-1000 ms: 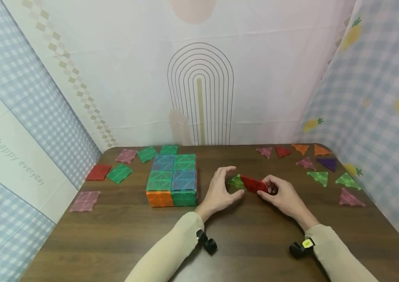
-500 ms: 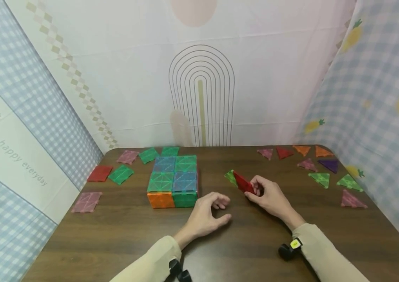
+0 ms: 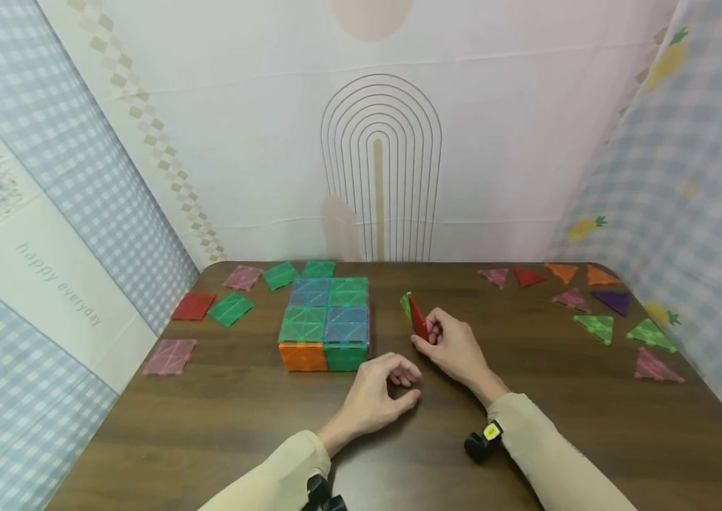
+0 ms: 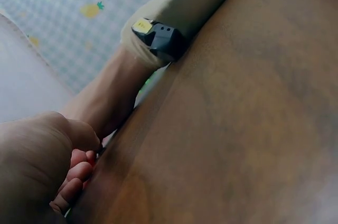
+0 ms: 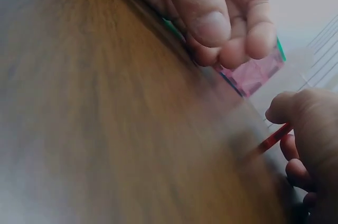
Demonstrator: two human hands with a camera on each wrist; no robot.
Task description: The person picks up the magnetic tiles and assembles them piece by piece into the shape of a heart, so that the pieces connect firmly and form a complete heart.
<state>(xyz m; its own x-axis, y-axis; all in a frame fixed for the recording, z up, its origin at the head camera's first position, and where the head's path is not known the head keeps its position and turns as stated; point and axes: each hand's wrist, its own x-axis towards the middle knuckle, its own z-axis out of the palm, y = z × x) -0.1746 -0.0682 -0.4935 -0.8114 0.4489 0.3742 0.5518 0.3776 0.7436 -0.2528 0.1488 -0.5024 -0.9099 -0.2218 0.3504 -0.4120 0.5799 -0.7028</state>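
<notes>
My right hand (image 3: 457, 348) pinches a red magnetic tile (image 3: 418, 318) by its near end, above the right-centre of the table. A light green triangular tile (image 3: 405, 304) joins the red one at its far side; both appear steeply tilted, nearly edge-on to the head view. In the right wrist view the red tile (image 5: 274, 138) shows as a thin strip under my thumb. My left hand (image 3: 374, 394) rests near the table with loosely curled fingers, holding nothing. Just beyond it stands a box of magnetic tiles (image 3: 302, 325), with green and blue squares on top and orange and green in front.
Several loose square tiles lie left of and behind the box, among them a red one (image 3: 193, 306) and a pink one (image 3: 170, 357). Triangular tiles, such as a purple one (image 3: 611, 301), are scattered at the table's right. Patterned cloths hang around the table (image 3: 208, 440).
My left hand has drawn back from the green triangle toward the near left. My right hand has carried the joined red and green tiles leftward, turning them more edge-on.
</notes>
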